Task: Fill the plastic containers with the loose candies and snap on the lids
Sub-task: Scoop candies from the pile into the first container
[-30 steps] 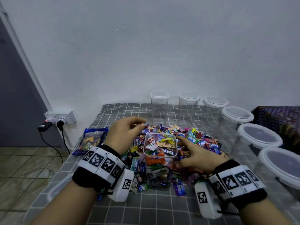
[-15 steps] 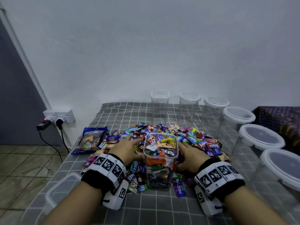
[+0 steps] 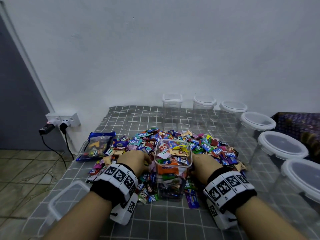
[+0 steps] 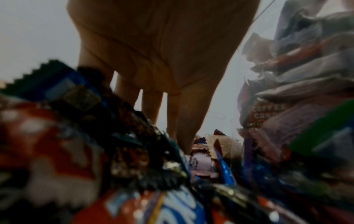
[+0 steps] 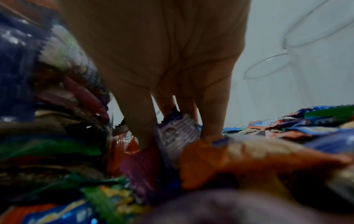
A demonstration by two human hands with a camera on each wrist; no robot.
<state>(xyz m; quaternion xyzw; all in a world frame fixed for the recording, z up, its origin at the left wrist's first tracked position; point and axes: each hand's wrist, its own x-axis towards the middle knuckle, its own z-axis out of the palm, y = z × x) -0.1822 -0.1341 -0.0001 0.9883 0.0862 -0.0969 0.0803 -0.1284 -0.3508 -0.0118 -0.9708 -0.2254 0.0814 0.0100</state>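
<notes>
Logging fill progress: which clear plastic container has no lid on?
The square clear container between both hands, packed with candies; the empty ones behind and right carry lids.

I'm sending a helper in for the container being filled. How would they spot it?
Find the candy pile on the checked cloth. At its near edge, between the two hands, stands a square clear container. It alone is lidless and packed with candy; the others, behind and to the right, are empty and lidded.

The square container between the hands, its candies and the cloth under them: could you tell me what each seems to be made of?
Square container: clear, glossy rigid plastic, apparently; the wrappers inside show through its walls. Candies: shiny printed film or foil wrappers with zigzag-cut ends, seen in the left wrist view. Cloth: matte woven fabric, probably, grey with a white grid that creases near the edge.
</notes>
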